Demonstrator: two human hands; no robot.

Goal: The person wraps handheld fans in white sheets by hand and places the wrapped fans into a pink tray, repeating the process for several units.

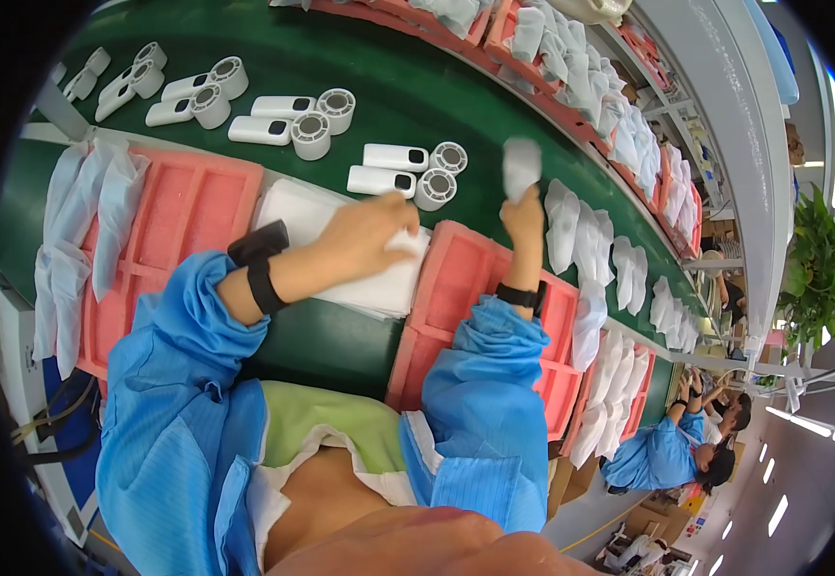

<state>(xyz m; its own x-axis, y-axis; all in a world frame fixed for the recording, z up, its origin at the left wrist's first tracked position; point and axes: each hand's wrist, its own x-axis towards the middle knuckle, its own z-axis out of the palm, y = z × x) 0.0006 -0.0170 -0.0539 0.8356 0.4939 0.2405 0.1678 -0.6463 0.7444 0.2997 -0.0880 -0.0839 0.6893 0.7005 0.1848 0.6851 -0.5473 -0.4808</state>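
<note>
Several white handheld fans (393, 156), each with a round grilled head and a small dark panel on its handle, lie in pairs on the green conveyor belt (273, 58). My left hand (364, 240), fingers bent but apart, hovers over a stack of thin white sheets (379, 290); I see nothing in its grasp. Farther right, my right hand (523, 213) grips a whitish, rounded item (521, 165), blurred by motion and raised above the belt. Its shape resembles the white-wrapped pieces (561, 228) just right of it.
Pink foam trays with compartments flank the sheets, on the left (192, 197) and right (446, 278). White-wrapped pieces (115, 216) lie on the left tray. More filled pink trays (619, 144) line the belt's far side. Co-workers in blue (662, 456) sit farther right.
</note>
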